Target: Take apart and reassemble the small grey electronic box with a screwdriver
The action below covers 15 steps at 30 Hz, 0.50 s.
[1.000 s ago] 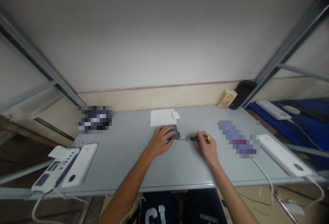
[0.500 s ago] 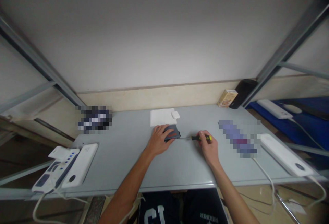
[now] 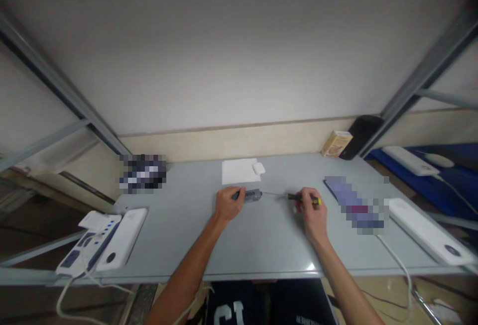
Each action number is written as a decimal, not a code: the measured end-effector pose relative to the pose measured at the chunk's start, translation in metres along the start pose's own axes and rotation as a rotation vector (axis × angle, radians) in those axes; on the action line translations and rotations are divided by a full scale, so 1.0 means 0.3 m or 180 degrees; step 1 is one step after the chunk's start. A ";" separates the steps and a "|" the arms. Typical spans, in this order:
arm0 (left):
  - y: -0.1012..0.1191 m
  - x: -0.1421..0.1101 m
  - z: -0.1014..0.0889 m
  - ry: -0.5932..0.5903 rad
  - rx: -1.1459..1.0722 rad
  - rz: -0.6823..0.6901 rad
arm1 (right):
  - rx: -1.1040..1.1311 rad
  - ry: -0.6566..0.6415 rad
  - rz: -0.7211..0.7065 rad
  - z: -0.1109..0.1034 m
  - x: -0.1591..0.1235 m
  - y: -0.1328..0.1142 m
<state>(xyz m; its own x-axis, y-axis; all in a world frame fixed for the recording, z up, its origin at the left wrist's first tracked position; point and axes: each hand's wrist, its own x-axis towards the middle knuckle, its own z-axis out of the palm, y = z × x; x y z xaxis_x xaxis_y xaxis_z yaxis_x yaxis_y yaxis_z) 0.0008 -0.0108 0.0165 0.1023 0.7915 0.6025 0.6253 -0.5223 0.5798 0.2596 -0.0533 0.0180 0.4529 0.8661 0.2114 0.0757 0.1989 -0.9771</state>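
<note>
My left hand is closed on a small dark grey flat device, held up on its edge just above the grey table. My right hand grips a screwdriver with a black handle and yellow end. Its thin shaft points left toward the right end of the device. A white sheet lies just behind the device, with a small white object at its right edge.
White power banks with cables lie at the left and the right of the table. A small tan box and a black object stand at the back right. Metal frame posts slant up on both sides.
My left hand has turned the grey device from lying flat under the palm to standing on its edge. My right hand and the screwdriver have shifted slightly right.
</note>
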 end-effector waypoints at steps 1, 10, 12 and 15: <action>-0.003 0.008 0.000 0.0056 -0.0007 -0.0035 | 0.0153 -0.0022 0.0025 0.009 0.015 -0.002; 0.014 0.060 0.016 -0.0172 -0.0018 0.0618 | 0.0443 -0.0013 -0.0577 0.142 0.233 -0.137; 0.019 0.074 0.008 -0.0305 0.0178 0.1138 | 0.0513 0.0130 -0.0690 0.175 0.262 -0.173; 0.016 0.092 0.002 -0.0519 0.0374 0.1581 | 0.0311 0.0063 -0.0986 0.215 0.277 -0.210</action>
<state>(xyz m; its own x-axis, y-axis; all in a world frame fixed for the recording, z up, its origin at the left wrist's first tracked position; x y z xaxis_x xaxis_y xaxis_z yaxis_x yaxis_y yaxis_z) 0.0072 0.0086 0.0357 0.5211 0.5019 0.6903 0.5524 -0.8149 0.1754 0.2353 0.0357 0.0986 0.4388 0.7487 0.4968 0.1274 0.4955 -0.8592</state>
